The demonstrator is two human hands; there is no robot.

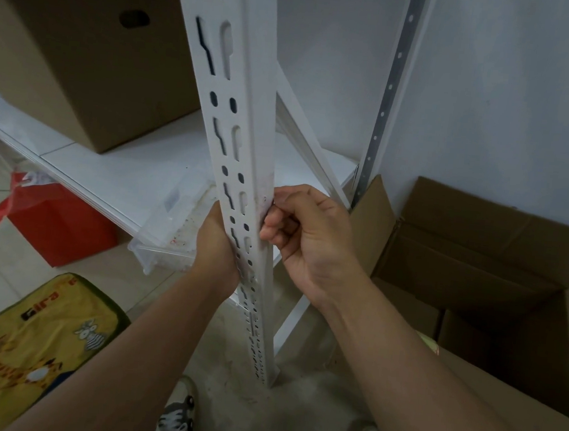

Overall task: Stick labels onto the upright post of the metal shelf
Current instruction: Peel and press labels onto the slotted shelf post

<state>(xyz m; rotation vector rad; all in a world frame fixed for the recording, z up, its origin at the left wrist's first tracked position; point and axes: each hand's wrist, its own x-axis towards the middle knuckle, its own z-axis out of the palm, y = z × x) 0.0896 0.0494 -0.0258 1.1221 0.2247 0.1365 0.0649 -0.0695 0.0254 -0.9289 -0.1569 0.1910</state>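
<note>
Mid-frame, the left hand (217,243) wraps its grip round the white post (244,150); the right hand (305,237) presses curled fingertips against its edge (label not discernible).

Your upright post (245,136) is plain white, broken by a repeating pattern of dark oval holes and keyhole slots, with faint reddish smudges on its edge just beside your right hand (308,238). The shelf board (115,166) is white too. On it you have a plain brown cardboard box (83,60), and another brown box (498,268) stands open to your right. Below the shelf you see a bright red bag (52,219). At your lower left lies a yellow mat (30,348) with a dark green border, printed with a striped zebra and a giraffe. The wall (511,80) is pale grey-white.
</note>
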